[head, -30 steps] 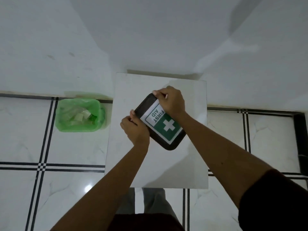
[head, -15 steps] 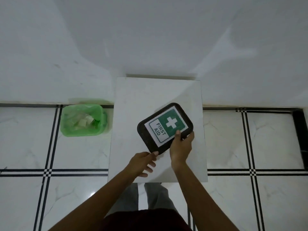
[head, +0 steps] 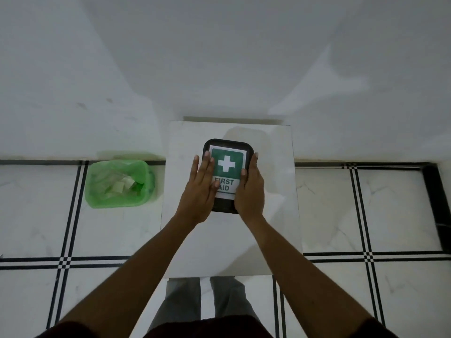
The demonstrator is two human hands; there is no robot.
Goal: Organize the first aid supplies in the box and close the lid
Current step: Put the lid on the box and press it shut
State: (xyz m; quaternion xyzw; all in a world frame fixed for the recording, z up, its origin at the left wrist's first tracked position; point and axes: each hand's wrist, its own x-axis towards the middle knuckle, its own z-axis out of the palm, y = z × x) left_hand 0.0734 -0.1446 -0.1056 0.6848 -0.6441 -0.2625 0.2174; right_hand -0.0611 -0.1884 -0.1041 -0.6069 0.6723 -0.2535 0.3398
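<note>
The first aid box (head: 228,152) is black with a green and white "FIRST AID" label, and its lid is closed. It lies flat on the small white table (head: 185,240), squared toward me. My left hand (head: 199,191) rests flat on the lid's left side with fingers stretched out. My right hand (head: 250,191) grips the box's right edge, thumb on the label. No loose supplies are visible.
A green-lined bin (head: 119,182) with scraps of paper stands on the tiled floor left of the table. White walls meet in a corner behind the table. My legs (head: 207,298) show below the table's near edge.
The box has been turned from a diagonal to square with me and set near the table's back. Both hands moved from its near edge onto its left and right sides.
</note>
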